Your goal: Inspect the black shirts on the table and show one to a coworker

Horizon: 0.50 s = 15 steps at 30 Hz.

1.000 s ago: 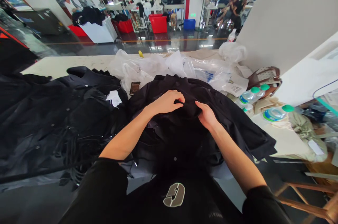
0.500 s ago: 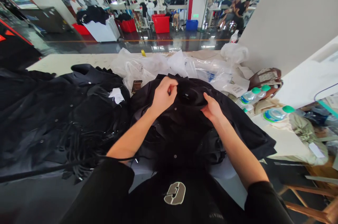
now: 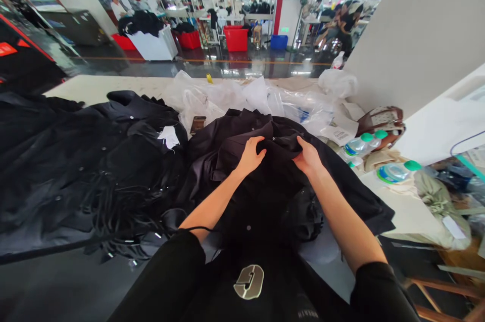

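Note:
A black button-up garment (image 3: 273, 195) lies spread on the table in front of me. My left hand (image 3: 250, 154) and my right hand (image 3: 307, 156) both grip its collar area near the far end, fingers curled into the dark cloth. The two hands sit about a hand's width apart, with a bunched fold of the fabric between them. A pile of more black garments (image 3: 83, 160) with a white tag (image 3: 168, 136) lies to the left.
Crumpled clear plastic bags (image 3: 242, 97) lie at the table's far side, with a phone-like object (image 3: 197, 124) beside them. Water bottles with green caps (image 3: 364, 142) lie at the right, near a brown bag (image 3: 381, 120). Red bins (image 3: 235, 38) and seated workers are beyond.
My left hand came back from the collar's far edge to a spot nearer me. The label patch seen half a second ago is folded out of sight, and both hands now bunch the cloth.

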Each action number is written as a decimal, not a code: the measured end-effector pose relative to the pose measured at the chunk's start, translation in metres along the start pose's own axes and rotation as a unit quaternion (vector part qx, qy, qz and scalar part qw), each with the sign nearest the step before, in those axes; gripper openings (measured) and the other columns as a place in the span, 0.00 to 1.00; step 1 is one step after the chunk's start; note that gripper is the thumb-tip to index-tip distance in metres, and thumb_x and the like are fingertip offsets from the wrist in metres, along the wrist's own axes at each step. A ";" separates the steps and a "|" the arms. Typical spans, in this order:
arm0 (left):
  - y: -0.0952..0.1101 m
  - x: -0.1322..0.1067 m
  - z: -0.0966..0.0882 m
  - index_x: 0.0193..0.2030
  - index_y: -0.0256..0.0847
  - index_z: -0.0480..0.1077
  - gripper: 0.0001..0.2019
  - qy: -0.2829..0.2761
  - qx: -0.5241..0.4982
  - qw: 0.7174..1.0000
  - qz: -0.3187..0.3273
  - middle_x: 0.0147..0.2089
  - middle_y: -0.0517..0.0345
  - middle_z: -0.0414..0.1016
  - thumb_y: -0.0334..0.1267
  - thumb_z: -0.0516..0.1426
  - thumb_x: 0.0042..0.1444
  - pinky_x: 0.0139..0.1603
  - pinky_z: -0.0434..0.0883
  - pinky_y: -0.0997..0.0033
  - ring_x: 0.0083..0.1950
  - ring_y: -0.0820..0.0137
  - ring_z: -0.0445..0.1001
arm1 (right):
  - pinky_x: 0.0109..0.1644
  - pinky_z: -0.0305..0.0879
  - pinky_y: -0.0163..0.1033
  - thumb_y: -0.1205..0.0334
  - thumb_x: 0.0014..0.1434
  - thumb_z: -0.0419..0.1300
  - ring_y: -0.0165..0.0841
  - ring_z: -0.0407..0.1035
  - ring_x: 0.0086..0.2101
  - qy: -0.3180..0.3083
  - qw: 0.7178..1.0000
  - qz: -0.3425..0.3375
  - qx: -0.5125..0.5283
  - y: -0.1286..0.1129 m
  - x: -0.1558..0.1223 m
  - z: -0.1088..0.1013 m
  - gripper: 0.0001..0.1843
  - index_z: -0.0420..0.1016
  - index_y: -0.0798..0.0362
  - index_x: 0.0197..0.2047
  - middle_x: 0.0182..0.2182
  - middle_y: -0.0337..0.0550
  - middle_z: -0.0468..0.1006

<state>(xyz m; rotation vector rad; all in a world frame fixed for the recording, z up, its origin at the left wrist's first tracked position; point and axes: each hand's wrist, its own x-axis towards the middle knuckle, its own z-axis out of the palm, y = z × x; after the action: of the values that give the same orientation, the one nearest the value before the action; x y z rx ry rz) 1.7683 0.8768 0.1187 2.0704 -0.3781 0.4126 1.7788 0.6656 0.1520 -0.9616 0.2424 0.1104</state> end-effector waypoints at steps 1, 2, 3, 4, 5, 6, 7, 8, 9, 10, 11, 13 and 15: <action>0.000 0.003 -0.001 0.55 0.39 0.68 0.17 -0.006 0.002 1.000 0.007 0.56 0.49 0.72 0.28 0.58 0.59 0.64 0.68 0.57 0.58 0.65 0.71 | 0.46 0.79 0.47 0.57 0.55 0.67 0.41 0.78 0.40 0.002 1.000 0.003 0.001 0.000 0.001 0.000 0.11 0.77 0.54 0.40 0.36 0.44 0.83; 0.000 0.006 -0.002 0.52 0.39 0.69 0.14 -0.018 0.000 1.000 0.011 0.53 0.50 0.73 0.28 0.57 0.59 0.62 0.69 0.59 0.54 0.66 0.73 | 0.46 0.79 0.47 0.58 0.55 0.67 0.40 0.78 0.39 0.004 1.000 0.005 0.000 -0.001 0.001 0.000 0.11 0.77 0.54 0.40 0.35 0.44 0.83; -0.001 0.008 -0.003 0.48 0.39 0.69 0.10 -0.034 -0.002 0.999 0.014 0.50 0.52 0.74 0.29 0.57 0.60 0.59 0.71 0.61 0.50 0.68 0.74 | 0.46 0.79 0.46 0.58 0.55 0.66 0.40 0.78 0.40 0.005 1.000 0.006 -0.002 -0.001 0.002 0.000 0.11 0.78 0.54 0.40 0.35 0.44 0.83; -0.002 0.010 -0.004 0.45 0.39 0.70 0.07 -0.053 -0.001 0.998 0.017 0.46 0.53 0.74 0.29 0.56 0.60 0.56 0.72 0.62 0.47 0.68 0.74 | 0.46 0.78 0.46 0.58 0.55 0.66 0.41 0.78 0.40 0.005 1.000 0.007 -0.006 -0.001 0.003 0.000 0.11 0.77 0.54 0.40 0.34 0.44 0.83; -0.003 0.012 -0.006 0.42 0.39 0.70 0.04 -0.070 0.006 0.997 0.020 0.43 0.55 0.74 0.30 0.57 0.61 0.55 0.72 0.63 0.45 0.68 0.74 | 0.46 0.78 0.47 0.57 0.54 0.67 0.41 0.78 0.40 0.006 1.000 0.008 -0.012 -0.001 0.005 -0.001 0.11 0.77 0.53 0.40 0.34 0.44 0.83; -0.004 0.013 -0.008 0.41 0.39 0.70 0.03 -0.085 0.016 0.996 0.024 0.42 0.55 0.75 0.31 0.57 0.61 0.54 0.72 0.63 0.45 0.68 0.74 | 0.46 0.78 0.47 0.56 0.54 0.67 0.42 0.77 0.40 0.005 1.000 0.007 -0.022 -0.001 0.006 -0.002 0.11 0.77 0.53 0.39 0.33 0.45 0.82; -0.004 0.014 -0.010 0.40 0.39 0.69 0.02 -0.094 0.030 0.995 0.028 0.42 0.55 0.75 0.31 0.57 0.61 0.54 0.72 0.62 0.45 0.67 0.73 | 0.46 0.78 0.48 0.55 0.53 0.67 0.43 0.77 0.41 0.006 0.999 0.000 -0.043 -0.001 0.007 -0.003 0.11 0.76 0.52 0.38 0.33 0.45 0.82; -0.005 0.015 -0.012 0.40 0.40 0.69 0.02 -0.100 0.042 0.994 0.033 0.42 0.55 0.75 0.32 0.57 0.60 0.55 0.71 0.61 0.46 0.66 0.73 | 0.47 0.77 0.49 0.54 0.53 0.66 0.44 0.76 0.43 0.011 0.996 -0.022 -0.084 -0.002 0.007 -0.003 0.11 0.76 0.51 0.37 0.32 0.45 0.81; -0.004 0.015 -0.014 0.41 0.40 0.69 0.02 -0.107 0.047 0.992 0.037 0.43 0.55 0.75 0.32 0.57 0.61 0.55 0.71 0.61 0.47 0.66 0.73 | 0.49 0.76 0.50 0.53 0.53 0.65 0.44 0.75 0.44 0.020 0.988 -0.057 -0.139 -0.005 0.007 -0.004 0.11 0.75 0.50 0.36 0.33 0.46 0.81; -0.004 0.015 -0.016 0.41 0.40 0.69 0.03 -0.114 0.046 0.992 0.039 0.43 0.54 0.75 0.32 0.56 0.61 0.55 0.71 0.61 0.47 0.66 0.74 | 0.53 0.74 0.52 0.52 0.54 0.65 0.45 0.73 0.47 0.037 0.975 -0.100 -0.193 -0.008 0.006 -0.004 0.11 0.75 0.50 0.35 0.34 0.46 0.80; -0.003 0.015 -0.018 0.42 0.40 0.69 0.03 -0.122 0.040 0.991 0.039 0.43 0.55 0.75 0.33 0.56 0.62 0.54 0.71 0.61 0.46 0.66 0.74 | 0.57 0.70 0.53 0.53 0.54 0.64 0.45 0.71 0.51 0.058 0.955 -0.153 -0.246 -0.012 0.004 -0.002 0.11 0.74 0.50 0.36 0.37 0.47 0.80; 0.000 0.014 -0.019 0.43 0.41 0.68 0.03 -0.137 0.025 0.990 0.034 0.42 0.56 0.75 0.33 0.54 0.63 0.53 0.72 0.62 0.45 0.67 0.75 | 0.64 0.62 0.54 0.55 0.55 0.64 0.46 0.65 0.57 0.090 0.894 -0.272 -0.344 -0.022 0.000 0.004 0.11 0.75 0.50 0.40 0.45 0.50 0.77; 0.005 0.013 -0.019 0.43 0.42 0.67 0.03 -0.143 0.016 0.989 0.038 0.42 0.57 0.74 0.34 0.54 0.63 0.52 0.72 0.62 0.43 0.67 0.74 | 0.64 0.59 0.52 0.56 0.57 0.63 0.46 0.64 0.56 0.063 0.832 -0.348 -0.427 -0.031 -0.003 0.014 0.10 0.76 0.50 0.41 0.46 0.52 0.76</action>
<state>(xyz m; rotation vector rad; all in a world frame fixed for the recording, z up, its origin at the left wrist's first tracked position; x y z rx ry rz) 1.7749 0.8899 0.1373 2.1561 -0.6256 0.1649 1.7843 0.6595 0.1851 -1.9043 -0.0741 -0.5720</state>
